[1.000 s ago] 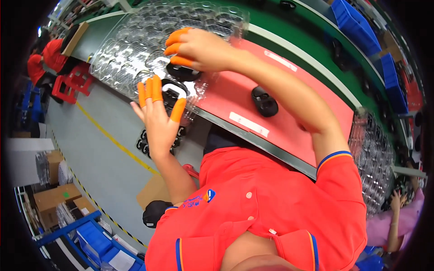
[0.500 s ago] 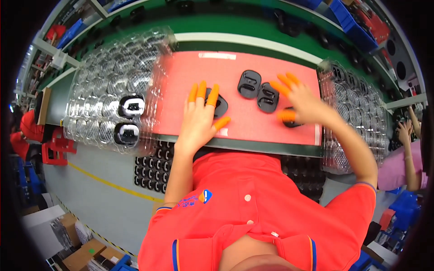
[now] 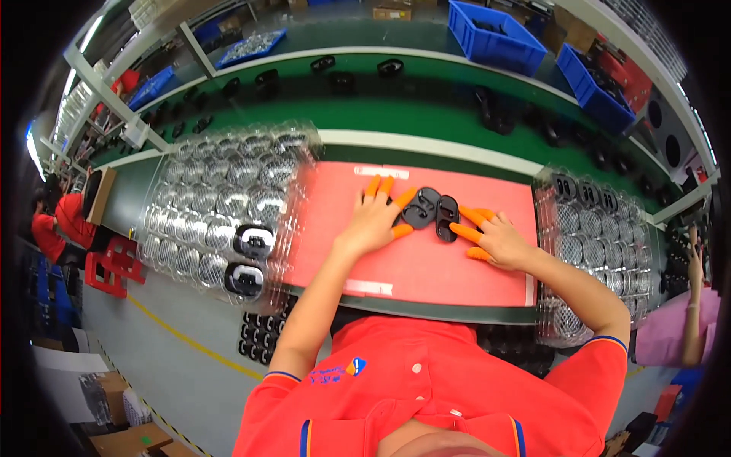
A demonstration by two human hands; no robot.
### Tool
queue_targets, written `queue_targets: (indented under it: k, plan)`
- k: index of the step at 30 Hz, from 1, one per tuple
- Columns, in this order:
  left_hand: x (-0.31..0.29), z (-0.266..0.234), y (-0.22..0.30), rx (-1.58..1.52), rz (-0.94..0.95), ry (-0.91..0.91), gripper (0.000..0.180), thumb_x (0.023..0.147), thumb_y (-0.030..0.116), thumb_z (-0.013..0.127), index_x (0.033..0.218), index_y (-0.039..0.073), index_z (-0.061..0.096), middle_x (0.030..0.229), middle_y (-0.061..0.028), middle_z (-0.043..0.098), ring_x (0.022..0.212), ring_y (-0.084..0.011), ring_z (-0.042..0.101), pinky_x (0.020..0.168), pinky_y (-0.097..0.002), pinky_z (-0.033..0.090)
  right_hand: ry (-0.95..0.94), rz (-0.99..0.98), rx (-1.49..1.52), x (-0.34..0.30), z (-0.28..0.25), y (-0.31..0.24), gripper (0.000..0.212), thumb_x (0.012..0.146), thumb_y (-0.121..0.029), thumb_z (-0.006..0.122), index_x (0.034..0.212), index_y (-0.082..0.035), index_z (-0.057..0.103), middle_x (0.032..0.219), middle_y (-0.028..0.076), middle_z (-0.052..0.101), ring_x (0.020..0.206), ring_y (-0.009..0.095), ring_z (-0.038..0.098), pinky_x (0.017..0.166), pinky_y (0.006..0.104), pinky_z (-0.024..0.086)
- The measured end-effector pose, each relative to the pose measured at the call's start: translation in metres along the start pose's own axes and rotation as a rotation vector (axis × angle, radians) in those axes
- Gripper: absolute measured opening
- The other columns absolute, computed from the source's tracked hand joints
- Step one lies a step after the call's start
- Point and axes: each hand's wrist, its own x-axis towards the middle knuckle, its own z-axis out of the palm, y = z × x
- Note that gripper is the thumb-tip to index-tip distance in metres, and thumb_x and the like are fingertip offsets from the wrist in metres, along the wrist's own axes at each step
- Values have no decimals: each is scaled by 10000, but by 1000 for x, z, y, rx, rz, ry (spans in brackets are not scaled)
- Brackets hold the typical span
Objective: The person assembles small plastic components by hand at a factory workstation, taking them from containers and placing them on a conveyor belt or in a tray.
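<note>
Several glossy black rounded plastic parts lie close together on the red work mat point(image 3: 343, 251). One black part point(image 3: 421, 209) and a second, narrower-looking black part point(image 3: 447, 218) lie side by side. My left hand point(image 3: 371, 221), with orange finger cots, reaches in from the left; its fingers are spread, index and thumb at the edge of the row. A further dark part shows partly between those fingers, mostly hidden. From the right, my right hand point(image 3: 499, 240) stretches out its orange-tipped fingers, their tips beside the narrower-looking part. Both hands rest low over the mat.
Clear plastic blister trays point(image 3: 221, 202) stand left of the mat, with two black parts in the nearest pockets. More clear trays point(image 3: 594, 236) stand on the right. Beyond runs a green conveyor belt point(image 3: 297, 99) carrying black parts. Blue bins point(image 3: 495, 38) sit behind it.
The view has tilted up, showing more of the belt. My hands have come closer together, and the black parts that lay spread apart are now gathered in a tight row between them.
</note>
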Motion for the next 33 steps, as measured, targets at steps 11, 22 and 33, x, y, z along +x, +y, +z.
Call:
queue_targets:
  k: [11,22,33]
  plan:
    - [122,-39,-41,-246,-137,22,674,806,444,633,1367,147,409,1450,-185,309,1392,-333,170,1104,-513,53,362,-52,171,61,-6,31,619,710,-341,696,1210,-34,497,1264,237,468,1144,400,459,949,453,385]
    - [339,13,-151,-4,68,346,651,749,356,689,1251,7,467,1248,-219,510,1225,-362,425,1023,-444,338,-102,-372,275,163,-26,24,687,489,-384,838,1012,-32,566,1049,195,531,994,374,532,782,442,475]
    - [443,64,-195,278,-222,386,793,812,553,569,1369,48,313,1380,-255,343,1285,-432,302,1014,-553,312,-17,10,1468,195,-11,152,506,730,-171,726,1157,-34,491,916,49,558,583,93,505,476,231,385]
